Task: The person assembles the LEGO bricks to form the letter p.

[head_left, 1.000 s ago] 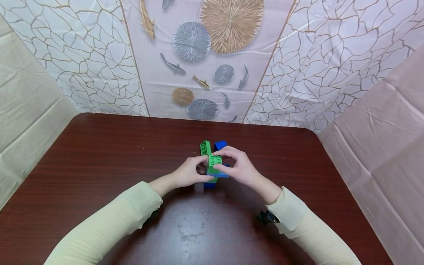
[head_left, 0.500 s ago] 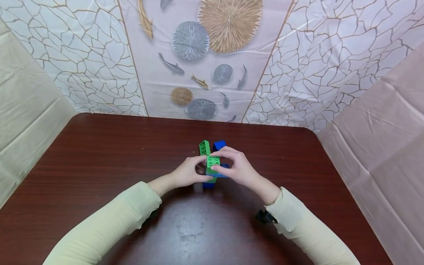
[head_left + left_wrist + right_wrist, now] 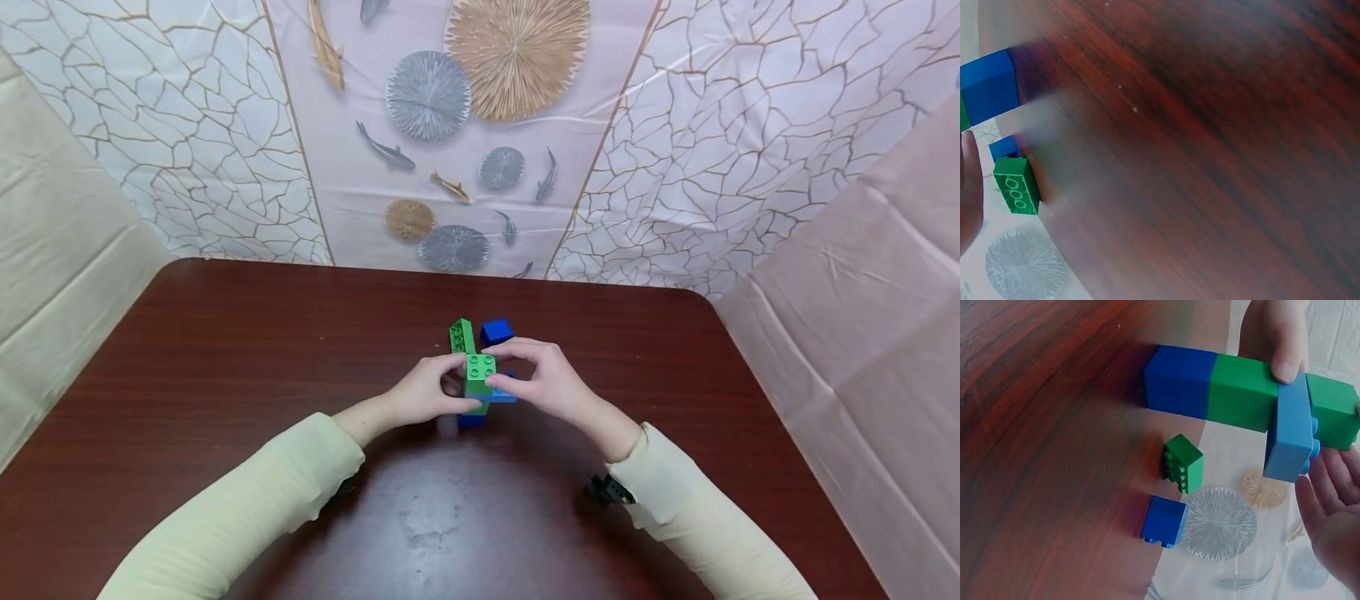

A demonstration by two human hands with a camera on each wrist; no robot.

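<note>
Between the hands is an upright stack of toy building bricks. From the bottom it runs dark blue brick (image 3: 1179, 381), green brick (image 3: 1242, 392), light blue brick (image 3: 1292, 434), green top brick (image 3: 480, 373). The light blue one juts out to the right, its uncovered studs showing. My left hand (image 3: 422, 392) grips the stack from the left, thumb against the light blue brick in the right wrist view. From the right, my right hand (image 3: 551, 382) pinches the green top brick between thumb and fingers. Only part of the left hand shows in the left wrist view.
Behind the stack, a loose green brick (image 3: 462, 336) lies on its side, open underside showing. Beside it lies a loose dark blue brick (image 3: 497, 332). The dark wooden table (image 3: 247, 350) ends at a patterned cloth backdrop (image 3: 480, 192).
The right thumb and fingers have shifted slightly right on the top brick, showing more of its studs and of the loose blue brick behind. The left hand keeps its hold.
</note>
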